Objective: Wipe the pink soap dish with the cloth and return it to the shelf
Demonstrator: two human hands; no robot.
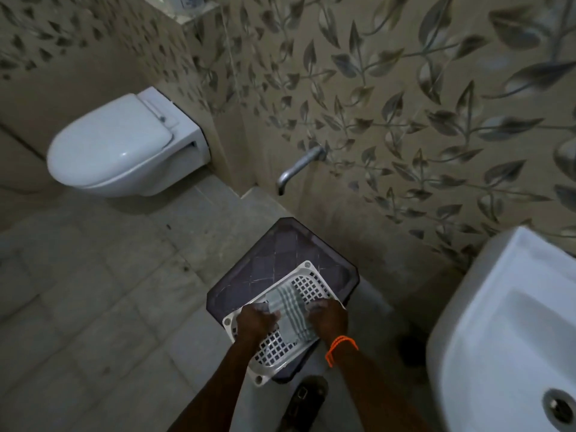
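Observation:
A grey-and-white striped cloth (286, 305) lies on a white perforated plastic tray (307, 280), which sits on a dark square stool (280, 244). My left hand (254, 321) grips the cloth's left edge with curled fingers. On the opposite edge, my right hand (328, 319), with an orange thread band at the wrist, also holds it. Both hands are low over the tray. No pink soap dish is in view.
A white wall-hung toilet (118, 145) with its lid down is at the left. A metal tap spout (296, 169) juts from the leaf-patterned wall above the stool. A white washbasin (511, 338) fills the right. A tiled ledge (193, 17) shows at the top edge. My sandalled foot (304, 397) stands below the stool.

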